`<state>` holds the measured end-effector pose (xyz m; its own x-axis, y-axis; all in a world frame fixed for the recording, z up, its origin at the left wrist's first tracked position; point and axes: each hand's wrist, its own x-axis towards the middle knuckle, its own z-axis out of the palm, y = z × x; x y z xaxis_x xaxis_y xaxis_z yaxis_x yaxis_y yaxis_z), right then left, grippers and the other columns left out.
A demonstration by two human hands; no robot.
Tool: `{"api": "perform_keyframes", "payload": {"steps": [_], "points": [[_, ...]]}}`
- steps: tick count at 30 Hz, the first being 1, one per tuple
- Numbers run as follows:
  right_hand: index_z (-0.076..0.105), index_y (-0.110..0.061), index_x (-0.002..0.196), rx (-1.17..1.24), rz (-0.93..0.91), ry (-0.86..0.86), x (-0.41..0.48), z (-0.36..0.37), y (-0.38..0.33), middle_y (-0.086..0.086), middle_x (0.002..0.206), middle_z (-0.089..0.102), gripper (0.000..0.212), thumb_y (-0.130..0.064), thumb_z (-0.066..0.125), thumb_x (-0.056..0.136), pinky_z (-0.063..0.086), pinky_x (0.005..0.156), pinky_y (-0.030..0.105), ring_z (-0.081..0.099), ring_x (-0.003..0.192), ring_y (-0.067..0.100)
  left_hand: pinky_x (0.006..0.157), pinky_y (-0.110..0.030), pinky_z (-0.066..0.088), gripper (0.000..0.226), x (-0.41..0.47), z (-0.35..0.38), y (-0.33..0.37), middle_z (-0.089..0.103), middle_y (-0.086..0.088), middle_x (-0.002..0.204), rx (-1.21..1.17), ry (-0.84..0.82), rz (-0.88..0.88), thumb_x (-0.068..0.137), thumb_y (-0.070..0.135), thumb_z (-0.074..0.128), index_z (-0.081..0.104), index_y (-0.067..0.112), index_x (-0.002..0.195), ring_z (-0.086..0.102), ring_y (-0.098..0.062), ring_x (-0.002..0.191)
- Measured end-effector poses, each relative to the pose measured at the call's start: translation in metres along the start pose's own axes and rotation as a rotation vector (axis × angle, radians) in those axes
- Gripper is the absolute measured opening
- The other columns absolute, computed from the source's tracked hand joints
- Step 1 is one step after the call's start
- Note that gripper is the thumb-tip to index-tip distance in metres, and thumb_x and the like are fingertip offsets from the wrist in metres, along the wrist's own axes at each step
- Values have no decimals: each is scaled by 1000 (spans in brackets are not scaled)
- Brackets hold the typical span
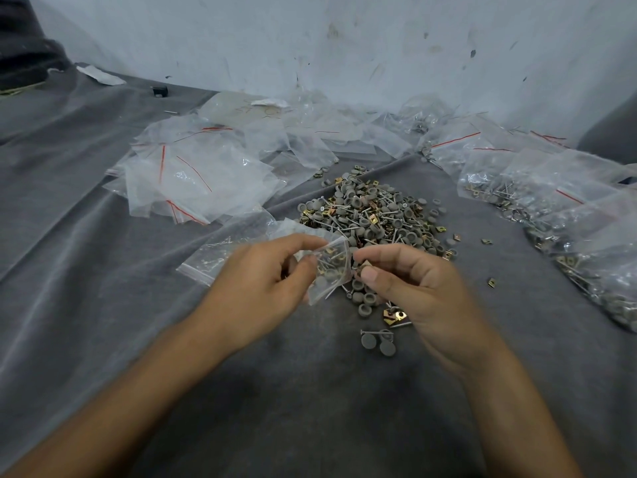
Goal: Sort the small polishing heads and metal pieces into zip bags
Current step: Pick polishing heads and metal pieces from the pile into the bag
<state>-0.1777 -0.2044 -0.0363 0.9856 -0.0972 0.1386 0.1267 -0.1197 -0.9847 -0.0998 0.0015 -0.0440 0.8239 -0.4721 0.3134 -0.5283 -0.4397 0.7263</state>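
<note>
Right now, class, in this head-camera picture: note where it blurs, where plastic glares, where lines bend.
Head view: the left hand, right hand and small bag are slightly blurred; the pile of parts is sharper; the empty bags carry soft glare; the wall curves at its foot, wide-angle distortion.

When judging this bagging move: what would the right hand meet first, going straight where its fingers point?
Probably the small zip bag pinched by the left hand; depth is unclear.

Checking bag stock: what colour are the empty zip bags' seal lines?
Red on the empty zip bags; head view.
</note>
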Motion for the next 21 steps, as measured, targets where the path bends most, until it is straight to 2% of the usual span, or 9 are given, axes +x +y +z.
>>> {"api": "perform_keyframes", "payload": {"steps": [6, 10, 12, 14, 17, 21], "points": [[76, -35, 101, -31, 27, 17, 2, 11, 7, -3, 96, 77, 19, -24, 76, 86, 58, 71, 23, 70, 86, 6, 71, -38, 55, 25, -1, 1, 2, 70, 11, 66, -6, -25, -1, 102, 28, 56, 68, 35, 124, 66, -6, 65], [76, -34, 98, -220, -36, 93, 4, 22, 11, -8, 91, 76, 16, -19, 73, 92, 61, 68, 30, 71, 81, 6, 72, -38, 55, 26, -1, 3, 3, 70, 10, 66, 0, -29, 5, 102, 29, 56, 68, 34, 124, 67, -5, 66], [77, -32, 106, -436, -158, 130, 3, 26, 13, -14, 93, 75, 16, -26, 71, 93, 57, 75, 21, 69, 87, 1, 72, -38, 55, 26, -2, 4, 4, 70, 10, 66, -10, -33, 4, 101, 30, 56, 67, 34, 125, 67, -5, 66], [76, -28, 115, -564, -229, 138, 3, 31, 15, -17, 93, 72, 22, -30, 72, 93, 50, 74, 12, 67, 87, -4, 71, -37, 55, 26, -3, 4, 4, 70, 10, 66, -9, -32, 6, 101, 30, 56, 68, 35, 124, 67, -5, 66], [74, -31, 108, -500, -168, 173, 4, 36, 17, -19, 81, 71, 19, -27, 77, 90, 46, 64, 8, 66, 75, -4, 73, -38, 55, 26, -2, 3, 3, 69, 10, 67, -6, -15, -10, 101, 31, 57, 68, 36, 124, 67, -5, 67], [73, -30, 99, -382, -178, 175, 4, 33, 13, -21, 91, 75, 14, -18, 75, 91, 52, 72, 11, 71, 84, -4, 74, -39, 55, 25, -2, 3, 3, 70, 11, 67, -10, -16, -10, 101, 31, 57, 67, 37, 123, 67, -5, 67]]}}
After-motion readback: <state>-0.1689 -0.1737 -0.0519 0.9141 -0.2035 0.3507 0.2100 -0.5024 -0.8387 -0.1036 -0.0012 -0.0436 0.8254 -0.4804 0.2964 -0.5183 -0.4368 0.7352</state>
